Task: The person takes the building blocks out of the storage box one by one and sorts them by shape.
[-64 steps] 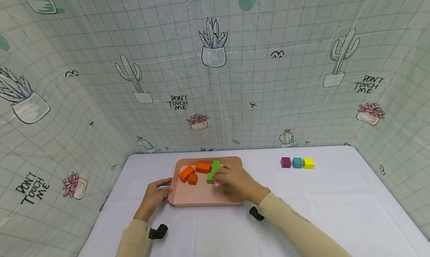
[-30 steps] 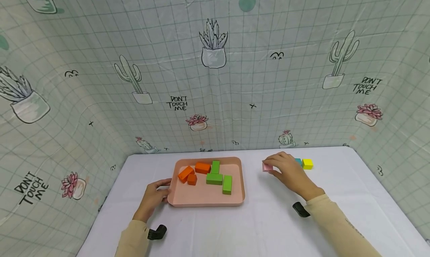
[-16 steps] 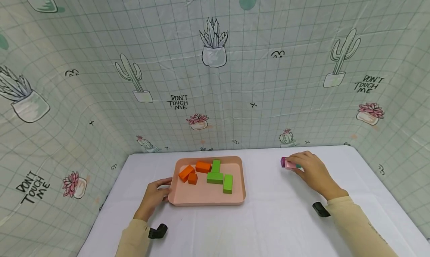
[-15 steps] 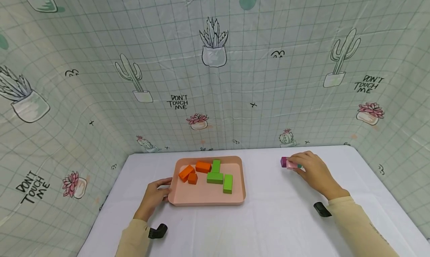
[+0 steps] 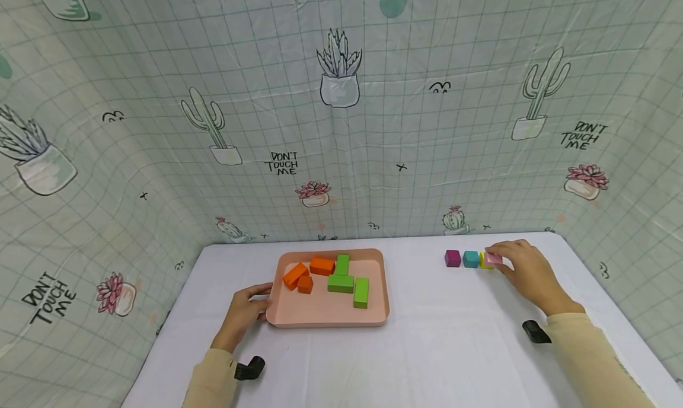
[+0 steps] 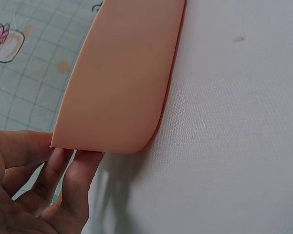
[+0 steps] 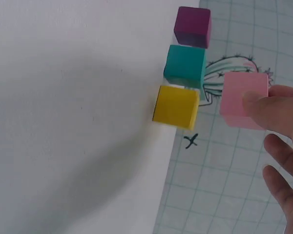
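In the head view, my left hand (image 5: 242, 315) rests its fingertips against the left end of a peach tray (image 5: 320, 313). The left wrist view shows the fingers touching the outside of the tray's end wall (image 6: 117, 87). Orange blocks (image 5: 322, 266) and green blocks (image 5: 340, 284) lie inside it. My right hand (image 5: 530, 276) pinches a pink cube (image 7: 237, 97) between thumb and fingers, with its other fingers apart. The cube is held by a yellow cube (image 7: 176, 107), partly covering it in the head view. A teal cube (image 7: 185, 66) and a purple cube (image 7: 193, 27) continue the row.
A white cloth covers the table (image 5: 427, 360). Behind and at both sides hangs a gridded curtain (image 5: 373, 129) printed with cacti. Each wrist carries a black device, one at the left wrist (image 5: 251, 369) and one at the right wrist (image 5: 535, 332).
My right hand has carried the pink cube from the tray rightward, past the purple and teal cubes to the yellow one. My left hand has stayed at the tray.
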Available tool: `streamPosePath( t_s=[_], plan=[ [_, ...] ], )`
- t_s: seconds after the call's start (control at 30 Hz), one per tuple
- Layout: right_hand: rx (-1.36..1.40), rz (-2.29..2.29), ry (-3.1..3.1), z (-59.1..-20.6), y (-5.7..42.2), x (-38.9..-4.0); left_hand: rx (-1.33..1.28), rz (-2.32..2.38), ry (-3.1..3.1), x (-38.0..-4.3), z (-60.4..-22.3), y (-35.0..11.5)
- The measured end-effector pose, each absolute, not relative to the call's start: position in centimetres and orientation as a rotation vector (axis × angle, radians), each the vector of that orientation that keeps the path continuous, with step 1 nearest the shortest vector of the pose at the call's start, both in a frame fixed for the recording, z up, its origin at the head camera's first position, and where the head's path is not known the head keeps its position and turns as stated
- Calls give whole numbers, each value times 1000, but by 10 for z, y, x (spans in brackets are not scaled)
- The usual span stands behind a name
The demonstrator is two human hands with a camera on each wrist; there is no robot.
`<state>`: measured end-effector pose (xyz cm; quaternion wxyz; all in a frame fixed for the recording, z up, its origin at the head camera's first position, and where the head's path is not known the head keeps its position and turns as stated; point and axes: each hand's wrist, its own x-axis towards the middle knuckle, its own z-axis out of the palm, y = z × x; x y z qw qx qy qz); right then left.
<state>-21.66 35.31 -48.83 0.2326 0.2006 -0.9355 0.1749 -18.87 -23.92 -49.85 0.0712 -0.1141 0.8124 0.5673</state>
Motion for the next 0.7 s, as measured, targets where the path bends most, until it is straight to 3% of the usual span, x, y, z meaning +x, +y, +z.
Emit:
streamPosePath(
  t_s=[0.7],
  plan=[
    [388,496,-2736,-497,384,-228,-348,1698,2442,-189,-498,-240]
  ],
)
